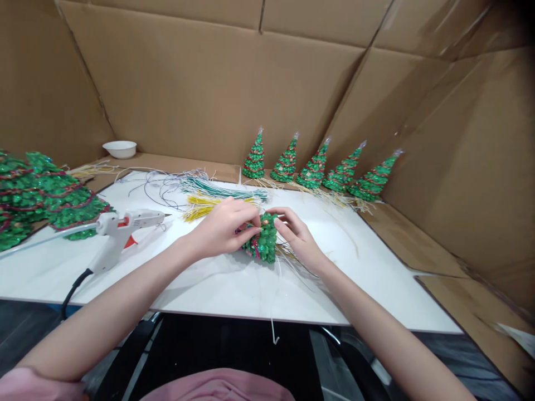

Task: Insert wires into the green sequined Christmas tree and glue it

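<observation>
Left hand (229, 224): fingers pinched narrow at small green tree (266, 245), contents unclear. Right hand (301, 236): fingers held its near-right end, over white surface (200, 289). Loose strands (288, 257) beside it judged likely to snag if turned.

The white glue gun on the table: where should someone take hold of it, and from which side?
Probably best by its handle, coming from the near left edge of the table. The handle slants toward that edge, with the red trigger on its right. The nozzle points right, away from such a grip; mind the black cord at the handle's foot.
</observation>
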### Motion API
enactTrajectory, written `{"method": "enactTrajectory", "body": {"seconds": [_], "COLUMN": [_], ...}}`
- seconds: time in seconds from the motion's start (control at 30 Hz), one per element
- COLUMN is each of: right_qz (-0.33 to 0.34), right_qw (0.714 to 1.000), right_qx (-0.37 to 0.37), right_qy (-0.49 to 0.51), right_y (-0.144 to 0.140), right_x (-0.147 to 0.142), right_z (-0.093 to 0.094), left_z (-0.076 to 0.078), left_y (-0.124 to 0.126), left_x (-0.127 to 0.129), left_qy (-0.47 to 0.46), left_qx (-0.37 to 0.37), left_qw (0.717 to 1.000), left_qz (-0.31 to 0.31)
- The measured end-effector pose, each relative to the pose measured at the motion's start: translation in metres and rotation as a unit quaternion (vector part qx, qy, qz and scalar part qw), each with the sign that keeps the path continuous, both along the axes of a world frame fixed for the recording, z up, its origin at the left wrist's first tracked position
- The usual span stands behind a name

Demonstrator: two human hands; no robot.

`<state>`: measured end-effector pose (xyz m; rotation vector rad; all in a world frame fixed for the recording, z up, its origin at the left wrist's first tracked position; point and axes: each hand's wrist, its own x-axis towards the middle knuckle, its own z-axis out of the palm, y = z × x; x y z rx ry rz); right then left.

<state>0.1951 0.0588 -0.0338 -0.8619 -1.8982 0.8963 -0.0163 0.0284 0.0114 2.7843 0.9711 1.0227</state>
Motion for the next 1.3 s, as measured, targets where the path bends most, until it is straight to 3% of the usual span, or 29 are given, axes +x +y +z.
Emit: {"method": "enactTrajectory", "body": {"seconds": [0.47, 0.63, 0.73, 1.07, 1.3], "right_qz": [-0.012, -0.047, -0.061, 0.007, 0.045], "right_qw": [0.998, 0.995, 0.996, 0.998, 0.997], "right_qx": [-0.032, 0.009, 0.055, 0.059, 0.055], "right_qy": [0.055, 0.082, 0.041, -0.02, -0.041], "right_y": [-0.002, -0.002, -0.002, 0.002, 0.001], "right_x": [0.002, 0.004, 0.007, 0.01, 0.011], "right_z": [-0.001, 0.002, 0.005, 0.001, 0.003], "left_z": [-0.001, 0.001, 0.001, -0.004, -0.004], "left_y": [-0.003, -0.003, -0.004, 0.001, -0.001], "left_x": [0.001, 0.003, 0.004, 0.003, 0.002], "left_qy": [-0.024, -0.041, -0.048, -0.038, 0.003], "left_qx": [-0.007, -0.006, -0.007, 0.014, 0.08], "left_qw": [0.999, 0.999, 0.998, 0.999, 0.997], "left_qz": [-0.028, -0.034, -0.028, 0.008, 0.005]}}
